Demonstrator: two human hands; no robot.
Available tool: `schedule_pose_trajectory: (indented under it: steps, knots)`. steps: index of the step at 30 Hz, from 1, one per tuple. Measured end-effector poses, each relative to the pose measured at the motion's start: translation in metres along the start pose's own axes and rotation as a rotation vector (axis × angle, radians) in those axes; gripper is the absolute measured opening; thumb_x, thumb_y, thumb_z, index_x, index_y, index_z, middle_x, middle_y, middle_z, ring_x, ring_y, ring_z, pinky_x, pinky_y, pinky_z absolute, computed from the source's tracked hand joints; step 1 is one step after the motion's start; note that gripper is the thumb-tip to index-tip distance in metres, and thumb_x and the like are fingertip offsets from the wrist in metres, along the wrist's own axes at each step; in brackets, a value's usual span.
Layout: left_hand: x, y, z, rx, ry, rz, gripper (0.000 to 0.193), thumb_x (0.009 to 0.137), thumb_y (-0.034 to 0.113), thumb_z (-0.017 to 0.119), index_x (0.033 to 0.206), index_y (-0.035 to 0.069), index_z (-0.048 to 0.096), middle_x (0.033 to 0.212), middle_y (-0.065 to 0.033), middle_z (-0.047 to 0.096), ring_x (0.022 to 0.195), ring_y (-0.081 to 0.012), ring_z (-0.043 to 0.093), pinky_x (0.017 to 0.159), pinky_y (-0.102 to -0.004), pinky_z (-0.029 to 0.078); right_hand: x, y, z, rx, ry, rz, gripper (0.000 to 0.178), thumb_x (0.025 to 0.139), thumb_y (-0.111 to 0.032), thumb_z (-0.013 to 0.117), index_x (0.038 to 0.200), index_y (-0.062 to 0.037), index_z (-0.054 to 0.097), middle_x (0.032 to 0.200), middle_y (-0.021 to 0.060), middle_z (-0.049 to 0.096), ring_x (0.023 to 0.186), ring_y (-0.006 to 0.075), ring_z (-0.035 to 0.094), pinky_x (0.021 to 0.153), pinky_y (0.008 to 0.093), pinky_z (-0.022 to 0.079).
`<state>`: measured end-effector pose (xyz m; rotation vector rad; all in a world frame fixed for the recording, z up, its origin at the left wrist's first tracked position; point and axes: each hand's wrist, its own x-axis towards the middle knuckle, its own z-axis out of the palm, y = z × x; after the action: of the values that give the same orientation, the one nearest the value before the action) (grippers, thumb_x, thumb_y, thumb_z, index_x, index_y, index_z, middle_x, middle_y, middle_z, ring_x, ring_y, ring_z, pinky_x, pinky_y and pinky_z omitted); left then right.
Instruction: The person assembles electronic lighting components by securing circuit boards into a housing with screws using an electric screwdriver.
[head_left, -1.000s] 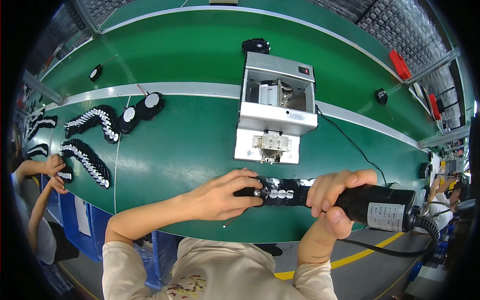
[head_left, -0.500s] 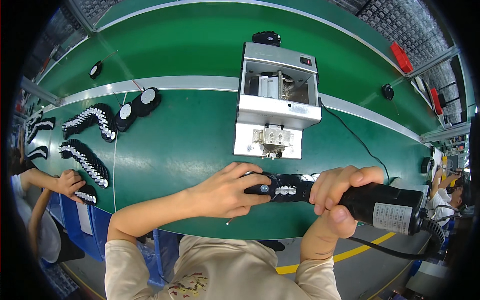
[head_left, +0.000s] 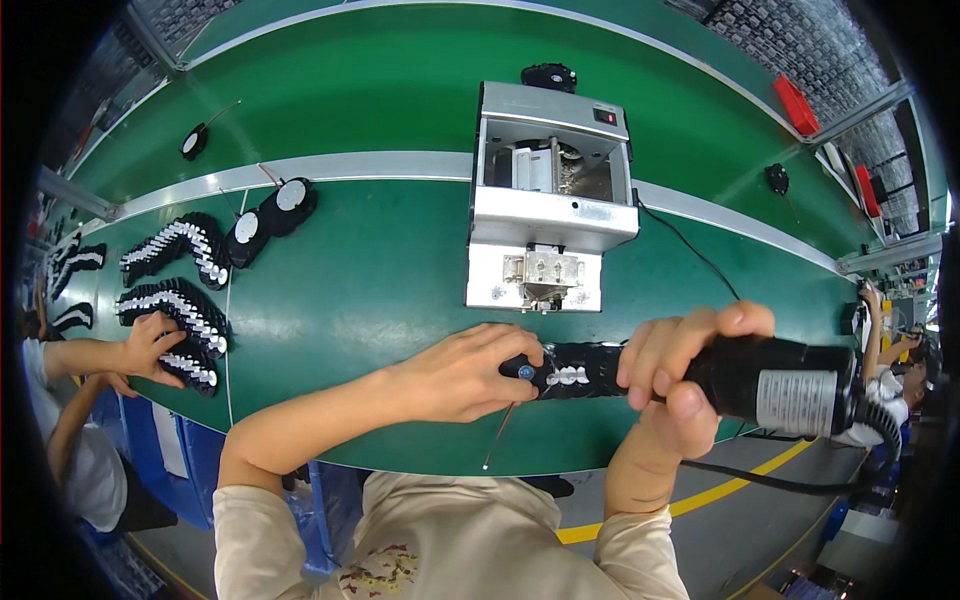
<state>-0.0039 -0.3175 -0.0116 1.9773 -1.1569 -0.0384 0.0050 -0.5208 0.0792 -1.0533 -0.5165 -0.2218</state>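
A black corded electric screwdriver [head_left: 720, 378] with a pale label lies across my right hand [head_left: 680, 375], whose fingers wrap round its front end. Its tip is hidden behind those fingers. To the left, my left hand [head_left: 480, 375] is closed on a small black round-ended part [head_left: 520, 372] with a bluish round spot on top and a thin wire hanging toward me. That part sits at the left end of a row of similar black parts [head_left: 590, 370] with silvery pieces on them. The right end of the row runs behind my right hand.
A silver screw feeder [head_left: 550, 215] stands just beyond my hands on the green table [head_left: 370, 260]. Stacked rows of black parts [head_left: 180, 245] lie at left, where a co-worker's hand [head_left: 155, 345] touches one. Two discs with white faces [head_left: 270, 220] lie near them.
The left hand's fingers have drawn in round the part, and its wire now shows longer toward me. The screwdriver has lifted slightly. The co-worker's hand has moved onto another row.
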Motion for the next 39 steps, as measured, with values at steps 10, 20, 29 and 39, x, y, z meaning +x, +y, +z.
schedule_pose_trajectory:
  steps: [10, 20, 29, 39]
  knots:
    - [-0.021, 0.003, 0.000, 0.091, 0.073, -0.039, 0.015, 0.078, 0.014, 0.069, 0.093, 0.012, 0.068, 0.111, -0.0101, 0.052, 0.110, -0.0315, 0.054, 0.091, -0.0423, 0.048, 0.051, 0.019, 0.030, -0.148, -0.012, -0.139, 0.047, 0.083, -0.009, 0.058, 0.127, -0.0056, 0.041, 0.069, 0.0046, 0.047, 0.046, 0.0137, 0.046, 0.046, 0.0319, 0.045]
    - [-0.024, 0.000, 0.002, 0.070, 0.178, 0.003, 0.017, 0.077, 0.014, 0.068, 0.094, 0.013, 0.068, 0.110, -0.0080, 0.053, 0.109, -0.0312, 0.055, 0.091, -0.0418, 0.049, 0.056, 0.026, 0.043, -0.255, 0.018, -0.021, 0.039, 0.077, -0.003, 0.058, 0.113, -0.0049, 0.043, 0.064, 0.0067, 0.047, 0.041, 0.0139, 0.044, 0.043, 0.0306, 0.044]
    - [-0.031, -0.003, 0.006, 0.043, 0.224, -0.017, 0.020, 0.073, 0.014, 0.067, 0.093, 0.013, 0.069, 0.109, -0.0086, 0.055, 0.110, -0.0309, 0.055, 0.093, -0.0409, 0.047, 0.011, 0.018, 0.042, -0.096, 0.030, 0.047, 0.040, 0.079, -0.003, 0.068, 0.105, -0.0096, 0.038, 0.065, 0.0043, 0.045, 0.044, 0.0153, 0.047, 0.043, 0.0312, 0.043]
    - [-0.034, -0.003, 0.005, 0.049, 0.183, -0.019, 0.024, 0.070, 0.012, 0.066, 0.094, 0.014, 0.071, 0.111, -0.0088, 0.055, 0.114, -0.0309, 0.052, 0.097, -0.0425, 0.043, -0.008, 0.028, 0.036, -0.126, 0.017, 0.155, 0.039, 0.078, -0.001, 0.067, 0.104, -0.0085, 0.039, 0.067, 0.0058, 0.049, 0.049, 0.0160, 0.050, 0.049, 0.0333, 0.047]
